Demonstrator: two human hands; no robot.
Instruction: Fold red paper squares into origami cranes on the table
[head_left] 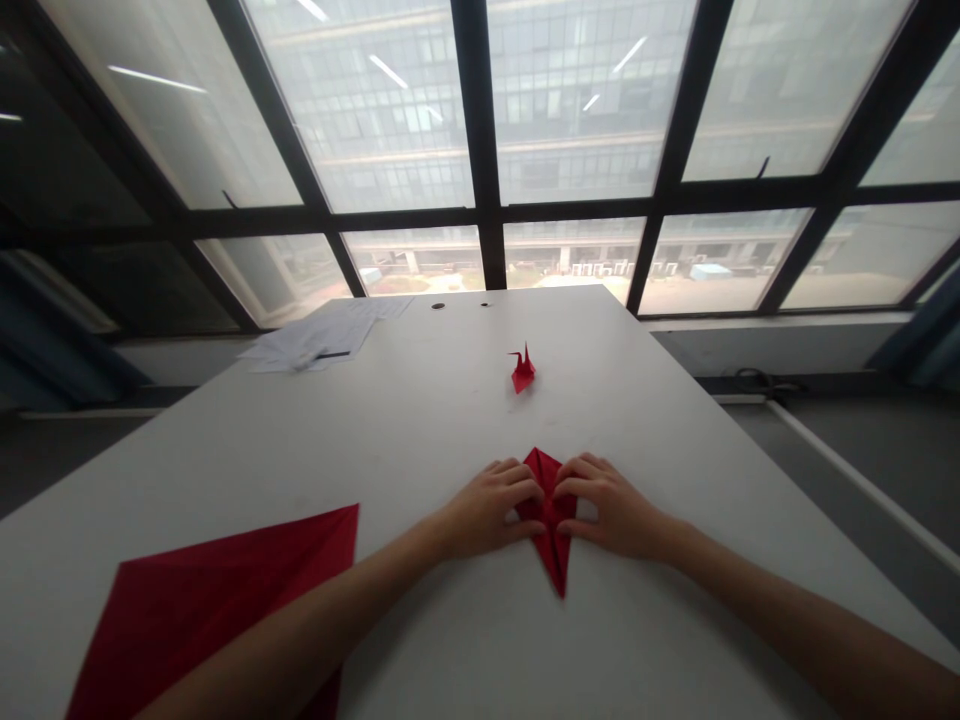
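Folded paper [554, 562] on the table [450, 630], between and partly beneath the fingers of the left hand [491, 507] and right hand [619, 507], one tip extending nearer than the fingers. Beyond the fingers, a paper crane [523, 375]; farther off, to their left, loose sheets [319, 332]. Left of the fingers and nearer, a large sheet [225, 580], crossed by the left forearm [322, 615]. Behind the table, windows [570, 110].

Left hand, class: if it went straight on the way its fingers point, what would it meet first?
The folded red paper, which the left hand is touching. Beyond that, the right hand seems next in line, though exact heights are unclear from this view.
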